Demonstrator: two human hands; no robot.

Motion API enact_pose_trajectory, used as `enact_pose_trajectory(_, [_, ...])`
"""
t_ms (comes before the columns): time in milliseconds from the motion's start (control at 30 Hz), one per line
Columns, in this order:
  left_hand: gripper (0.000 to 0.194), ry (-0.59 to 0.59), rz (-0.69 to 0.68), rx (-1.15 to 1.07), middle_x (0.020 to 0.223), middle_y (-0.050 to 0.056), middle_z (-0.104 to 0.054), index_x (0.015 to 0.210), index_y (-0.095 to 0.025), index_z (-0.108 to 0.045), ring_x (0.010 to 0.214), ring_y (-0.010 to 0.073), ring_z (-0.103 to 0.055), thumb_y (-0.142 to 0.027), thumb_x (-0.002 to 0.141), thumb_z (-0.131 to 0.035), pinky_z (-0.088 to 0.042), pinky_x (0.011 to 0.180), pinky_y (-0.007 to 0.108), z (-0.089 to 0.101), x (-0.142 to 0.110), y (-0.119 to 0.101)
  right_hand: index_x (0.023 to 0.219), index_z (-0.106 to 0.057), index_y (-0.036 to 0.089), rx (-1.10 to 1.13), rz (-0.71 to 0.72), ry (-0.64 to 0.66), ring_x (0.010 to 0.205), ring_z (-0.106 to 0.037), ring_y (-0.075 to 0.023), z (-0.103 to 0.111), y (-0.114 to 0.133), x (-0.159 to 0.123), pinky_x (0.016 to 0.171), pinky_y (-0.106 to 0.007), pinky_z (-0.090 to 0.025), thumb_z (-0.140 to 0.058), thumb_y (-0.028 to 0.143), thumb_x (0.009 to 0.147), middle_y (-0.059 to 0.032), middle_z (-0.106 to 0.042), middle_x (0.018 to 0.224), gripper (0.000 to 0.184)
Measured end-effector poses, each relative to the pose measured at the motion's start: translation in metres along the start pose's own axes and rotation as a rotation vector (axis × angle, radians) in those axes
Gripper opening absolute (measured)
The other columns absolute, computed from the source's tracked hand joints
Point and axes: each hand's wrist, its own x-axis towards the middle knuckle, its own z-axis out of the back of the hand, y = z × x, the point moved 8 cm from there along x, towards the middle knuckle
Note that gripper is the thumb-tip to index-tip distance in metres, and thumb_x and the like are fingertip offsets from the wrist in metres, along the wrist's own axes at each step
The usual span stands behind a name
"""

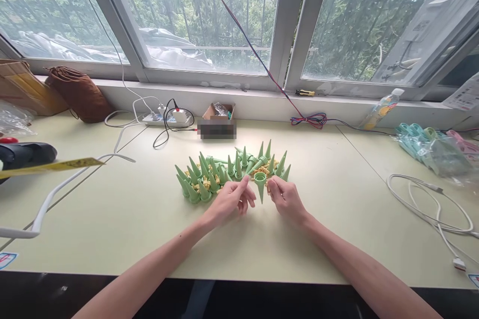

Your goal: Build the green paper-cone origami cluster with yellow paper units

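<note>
A green hollow cone-shaped watering spike (261,190) hangs point down between my hands, its round open end facing up. My right hand (287,199) is closed in a pinch at the spike's right side, with a bit of yellow showing at the fingertips. My left hand (236,196) is just left of the spike, thumb raised near the rim and fingers loosely apart; whether the thumb touches it I cannot tell. Beyond my hands, several green spikes (192,194) stand point up on the table. Small yellow pieces (271,165) lie among them.
A small open box (220,109) and a power strip (164,118) with cables sit near the window. On the right are a white cable (430,199), a bottle (383,108) and bagged clips (422,142). A brown pouch (78,94) and white tube (56,197) are at left.
</note>
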Motion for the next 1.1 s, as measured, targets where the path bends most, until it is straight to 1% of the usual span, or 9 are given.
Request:
enact_pose_trajectory(67, [0.076, 0.108, 0.117, -0.098, 0.065, 0.01, -0.068, 0.073, -0.009, -0.069, 0.041, 0.0117, -0.056, -0.074, 0.091, -0.035, -0.04, 0.036, 0.02, -0.008, 0.0, 0.009, 0.07, -0.044, 0.021, -0.041, 0.052, 0.03, 0.052, -0.041, -0.0116, -0.003, 0.005, -0.001, 0.051, -0.025, -0.035, -0.035, 0.047, 0.104, 0.0016, -0.046, 0.062, 0.044])
enact_pose_trajectory(133, [0.08, 0.171, 0.195, -0.164, 0.068, 0.014, -0.07, 0.074, -0.007, -0.071, 0.041, 0.0126, -0.057, -0.076, 0.089, -0.035, -0.04, 0.035, 0.021, -0.014, -0.002, 0.015, 0.07, -0.043, 0.021, -0.07, 0.11, 0.066, 0.054, -0.042, -0.0119, -0.006, 0.011, -0.002, 0.053, -0.025, -0.036, -0.034, 0.046, 0.104, 0.0011, -0.047, 0.063, 0.043])
enact_pose_trajectory(267, [0.073, 0.204, 0.22, -0.262, 0.072, 0.016, -0.071, 0.077, -0.005, -0.072, 0.043, 0.0119, -0.057, -0.072, 0.088, -0.046, -0.042, 0.037, 0.021, -0.019, -0.003, 0.016, 0.069, -0.042, 0.021, -0.073, 0.14, 0.091, 0.054, -0.039, -0.0117, -0.01, 0.015, -0.004, 0.053, -0.025, -0.034, -0.034, 0.042, 0.104, 0.0012, -0.047, 0.063, 0.042])
enact_pose_trajectory(433, [0.06, 0.238, 0.126, -0.298, 0.077, 0.014, -0.069, 0.084, -0.006, -0.07, 0.046, 0.01, -0.054, -0.064, 0.089, -0.055, -0.043, 0.039, 0.021, -0.019, -0.003, 0.007, 0.069, -0.044, 0.021, -0.022, 0.116, 0.109, 0.051, -0.039, -0.0114, -0.013, 0.016, -0.006, 0.051, -0.025, -0.033, -0.032, 0.044, 0.105, 0.0008, -0.051, 0.062, 0.044])
enact_pose_trajectory(567, [0.048, 0.229, 0.003, -0.193, 0.078, 0.009, -0.066, 0.092, -0.008, -0.066, 0.048, 0.0084, -0.055, -0.056, 0.09, -0.059, -0.044, 0.043, 0.02, -0.014, -0.004, -0.004, 0.069, -0.043, 0.021, -0.006, 0.117, 0.107, 0.052, -0.04, -0.0116, -0.014, 0.014, -0.007, 0.052, -0.025, -0.033, -0.033, 0.042, 0.105, 0.0016, -0.048, 0.061, 0.042])
enact_pose_trajectory(667, [0.041, 0.185, -0.09, -0.042, 0.074, 0.004, -0.063, 0.095, -0.011, -0.064, 0.047, 0.0084, -0.056, -0.052, 0.09, -0.061, -0.047, 0.047, 0.022, -0.011, -0.006, -0.013, 0.069, -0.04, 0.021, -0.009, 0.11, 0.101, 0.053, -0.041, -0.012, -0.015, 0.012, -0.007, 0.053, -0.025, -0.034, -0.034, 0.042, 0.104, 0.0019, -0.045, 0.061, 0.042])
enact_pose_trajectory(800, [0.038, 0.132, -0.19, 0.112, 0.081, 0.006, -0.065, 0.094, -0.012, -0.063, 0.052, 0.0109, -0.06, -0.05, 0.09, -0.061, -0.051, 0.047, 0.024, -0.009, -0.009, -0.022, 0.068, -0.039, 0.021, -0.034, 0.087, 0.121, 0.054, -0.04, -0.0124, -0.017, 0.008, -0.007, 0.053, -0.026, -0.033, -0.033, 0.045, 0.104, 0.0018, -0.044, 0.061, 0.043])
enact_pose_trajectory(1000, [0.031, 0.064, -0.23, 0.211, 0.075, 0.004, -0.064, 0.097, -0.014, -0.064, 0.059, 0.015, -0.064, -0.045, 0.091, -0.061, -0.053, 0.046, 0.023, -0.007, -0.008, -0.021, 0.067, -0.036, 0.021, -0.061, 0.066, 0.127, 0.053, -0.036, -0.0122, -0.016, 0.007, -0.006, 0.052, -0.026, -0.03, -0.033, 0.045, 0.104, 0.0023, -0.041, 0.06, 0.044])
enact_pose_trajectory(1100, [0.025, -0.027, -0.355, 0.375, 0.08, 0.005, -0.064, 0.094, -0.016, -0.068, 0.064, 0.0141, -0.063, -0.039, 0.092, -0.061, -0.054, 0.051, 0.023, -0.004, -0.01, -0.027, 0.066, -0.038, 0.021, -0.053, 0.048, 0.117, 0.053, -0.038, -0.012, -0.017, 0.006, -0.006, 0.052, -0.026, -0.031, -0.034, 0.043, 0.104, 0.0022, -0.043, 0.059, 0.044])
